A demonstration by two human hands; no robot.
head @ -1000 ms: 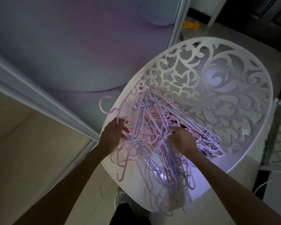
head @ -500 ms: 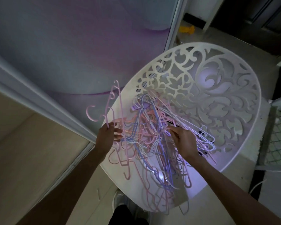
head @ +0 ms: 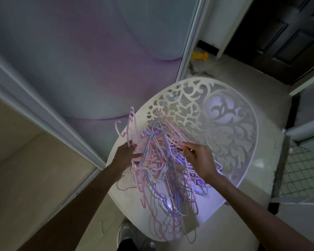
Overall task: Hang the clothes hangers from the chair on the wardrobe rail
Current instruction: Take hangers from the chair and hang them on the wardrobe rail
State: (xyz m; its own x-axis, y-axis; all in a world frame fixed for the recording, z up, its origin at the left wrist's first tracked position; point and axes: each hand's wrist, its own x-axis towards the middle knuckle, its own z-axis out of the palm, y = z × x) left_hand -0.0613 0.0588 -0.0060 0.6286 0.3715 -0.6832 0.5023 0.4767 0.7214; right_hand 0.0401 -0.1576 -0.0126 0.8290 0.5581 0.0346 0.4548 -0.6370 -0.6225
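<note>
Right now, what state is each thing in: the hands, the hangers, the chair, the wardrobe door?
Left hand: grips a few pink hangers, lifted at the chair's edge.
Right hand: fingers in the pile, grip unclear.
Hanger pile: tangled, on the seat.
Chair: upright, holds the pile.
Wardrobe door: slid across behind the chair; rail not in view.

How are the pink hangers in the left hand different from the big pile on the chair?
The pink hangers gripped by the left hand stick up above the chair's edge, while the pile of hangers lies tangled on the seat. The held ones are only a few and all pink; the pile is many, mixing pink, purple and white. The right hand reaches into the pile. Both are thin hangers with hooks.
</note>
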